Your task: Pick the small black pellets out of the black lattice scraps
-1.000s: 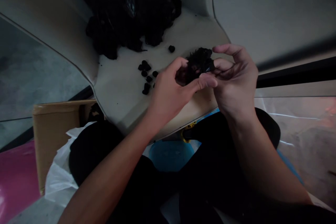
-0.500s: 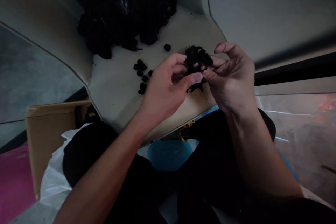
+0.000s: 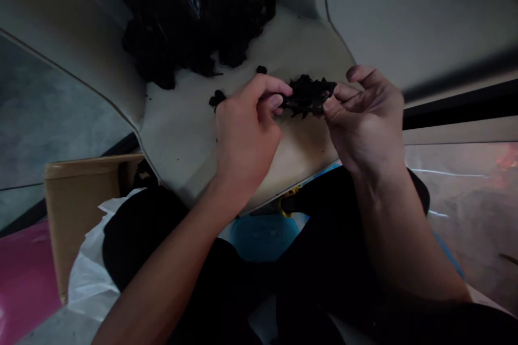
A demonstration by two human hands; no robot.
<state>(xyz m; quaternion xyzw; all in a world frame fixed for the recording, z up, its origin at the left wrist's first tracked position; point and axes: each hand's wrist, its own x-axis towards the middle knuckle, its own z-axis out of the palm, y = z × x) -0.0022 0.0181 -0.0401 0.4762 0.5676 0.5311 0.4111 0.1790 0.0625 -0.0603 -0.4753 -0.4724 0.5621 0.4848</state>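
A black, flexible-looking piece with a jagged edge (image 3: pixel 305 98) is stretched level between my hands, above the pale seat (image 3: pixel 186 145). My left hand (image 3: pixel 249 126) pinches its left end between thumb and forefinger. At the other end, my right hand (image 3: pixel 366 118) grips it with the thumb against bent fingers, the forefinger raised away. A few small black rounded bits (image 3: pixel 217 98) lie on the seat, partly covered by my left hand. One more small bit (image 3: pixel 261 69) sits just beyond that hand. What the jagged piece is made of, I cannot tell.
A large heap of black ragged pieces (image 3: pixel 194 21) fills the seat's back left. An open cardboard box (image 3: pixel 60 215) with white plastic (image 3: pixel 91 275) stands at lower left. A blue container (image 3: pixel 263 237) lies below the seat's front edge, between my legs.
The jagged piece has turned from a bunched shape to a flatter, drawn-out one. My left hand has shifted its grip to the piece's left end; my right hand has moved slightly right.
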